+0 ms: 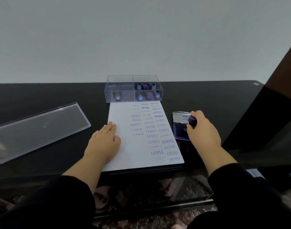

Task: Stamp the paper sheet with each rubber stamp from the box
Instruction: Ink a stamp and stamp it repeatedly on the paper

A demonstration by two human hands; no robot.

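Note:
A white paper sheet (125, 156) lies on the black table, its right half covered with several blue prints such as SAMPLE, AIR MAIL and FRAGILE. My left hand (105, 141) rests flat on the sheet's left edge. My right hand (202, 129) grips a purple-topped rubber stamp (192, 120) and holds it down over the open blue ink pad (180, 131) to the right of the sheet. Behind the sheet stands a clear plastic box (120, 90) with dividers, holding several stamps with blue and purple tops.
The box's clear lid (40, 128) lies flat on the table at the left. A dark brown upright panel (280, 80) rises at the right. The table's front edge runs just below the sheet, with patterned floor visible beneath.

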